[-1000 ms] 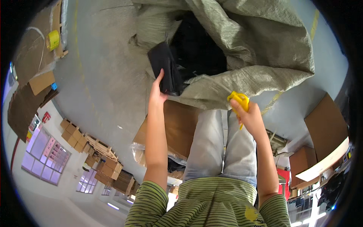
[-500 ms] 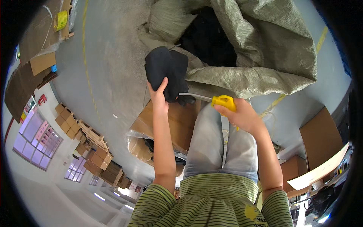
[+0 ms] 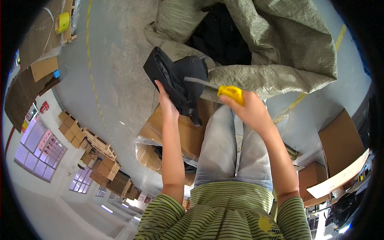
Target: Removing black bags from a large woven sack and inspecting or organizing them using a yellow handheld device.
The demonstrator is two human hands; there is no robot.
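My left hand (image 3: 168,103) grips a folded black fabric item (image 3: 170,78) from below, mostly hidden behind it. The item's folds stand apart at the top, and a dark strap end hangs at its lower right. My right hand (image 3: 248,110) is closed around a yellow air blow gun (image 3: 231,94). Its thin metal tube points left and crosses in front of the fabric's right side; I cannot tell whether they touch. Just beyond both hands sits a large grey-green woven sack (image 3: 276,78), its mouth open on more black fabric (image 3: 220,38).
A brown cardboard box (image 3: 160,130) with clear plastic lies beside my left leg. More cardboard (image 3: 340,144) stands at the right. Yellow lines (image 3: 89,52) mark the grey floor, and boxes on pallets (image 3: 106,166) line the left wall.
The black fabric item has turned and spread, so its folds now show. My right hand has raised the blow gun slightly, up and to the left.
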